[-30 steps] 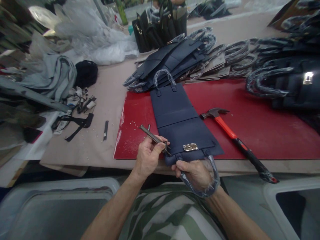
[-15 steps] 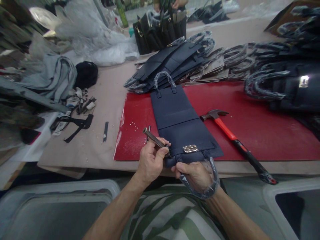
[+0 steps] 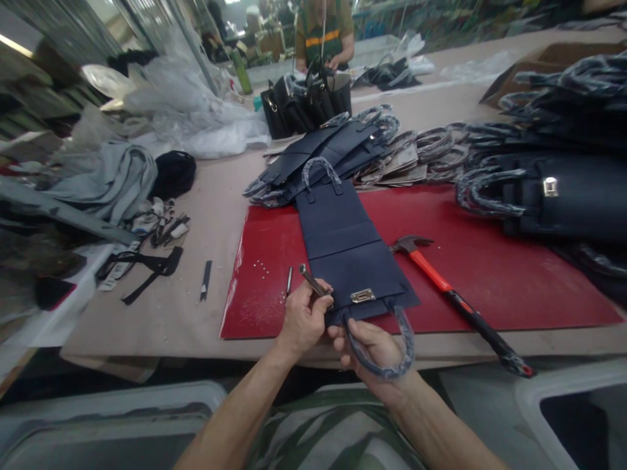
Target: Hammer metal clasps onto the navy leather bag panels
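Note:
A navy bag panel lies flat, with a gold-coloured clasp plate near its lower edge. Plastic film wraps its near carrying handle, which loops over my right hand. That hand is closed, thumb on top, pinching the panel's near edge at the base of the handle. My left hand grips a metal punch that slants up and away. The punch's lower end meets the panel's left corner; the exact contact is hidden by my fingers. A thin metal rod lies just beyond my left hand.
A claw hammer lies right of the panel on the red mat. Stacked navy panels and navy bags lie behind and at right. A blade lies left. A person works across the table.
The camera has tilted up, showing more of the person opposite. The punch now points more steeply away from me. Both hands keep their hold at the panel's near edge.

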A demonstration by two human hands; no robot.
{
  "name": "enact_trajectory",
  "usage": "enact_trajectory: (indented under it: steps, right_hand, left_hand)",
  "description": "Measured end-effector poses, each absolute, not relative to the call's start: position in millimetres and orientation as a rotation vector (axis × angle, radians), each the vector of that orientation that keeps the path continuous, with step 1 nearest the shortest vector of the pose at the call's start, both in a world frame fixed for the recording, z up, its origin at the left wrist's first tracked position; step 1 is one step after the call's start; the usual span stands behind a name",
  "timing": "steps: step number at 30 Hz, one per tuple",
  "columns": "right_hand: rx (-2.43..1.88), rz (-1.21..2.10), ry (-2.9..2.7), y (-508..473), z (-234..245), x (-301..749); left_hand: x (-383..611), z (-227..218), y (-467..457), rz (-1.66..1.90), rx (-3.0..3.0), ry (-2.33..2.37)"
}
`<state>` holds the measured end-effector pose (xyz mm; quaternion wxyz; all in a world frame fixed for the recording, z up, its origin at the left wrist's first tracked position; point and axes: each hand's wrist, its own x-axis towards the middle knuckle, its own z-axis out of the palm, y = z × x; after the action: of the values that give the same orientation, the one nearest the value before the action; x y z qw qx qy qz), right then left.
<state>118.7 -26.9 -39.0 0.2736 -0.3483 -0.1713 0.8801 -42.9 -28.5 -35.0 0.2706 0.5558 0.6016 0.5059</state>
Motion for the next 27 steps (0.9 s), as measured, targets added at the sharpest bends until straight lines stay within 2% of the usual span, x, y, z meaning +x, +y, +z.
enact_trajectory:
  steps: [3,7,12,15,18,20,23,24,27]
  right_hand:
    - [-0.937,2.371,-0.197,-40,-35,122]
    - [-0.950,2.373,-0.136,-51,-36,129]
    - [-1.268,2.310,-0.194,-69,-45,156]
    - [-1.381,2.383,-0.460,-73,-38,187]
    - [-1.429,2.338,-1.077,-57,-21,225]
    - [-1.565,1.858,-1.580,-32,-9,248]
    - [-1.677,0.749,-1.990,12,-3,272]
    - [-1.675,0.488,-2.076,25,-5,276]
    - [-1.731,0.134,-2.332,55,-17,279]
  left_hand:
    - [-40,-42,-33,1.413,1.689,1.640]
    - [-37,-50,-37,1.446,1.843,1.610]
    - [-33,-56,-39,1.480,1.901,1.557]
    - [-33,-56,-38,1.496,1.894,1.554]
    - [-33,-56,-37,1.472,1.901,1.554]
    - [-33,-56,-37,1.454,1.900,1.548]
    - [-33,-55,-36,1.442,1.885,1.545]
    - [-33,-55,-36,1.440,1.879,1.549]
    - [-32,-55,-36,1.423,1.858,1.562]
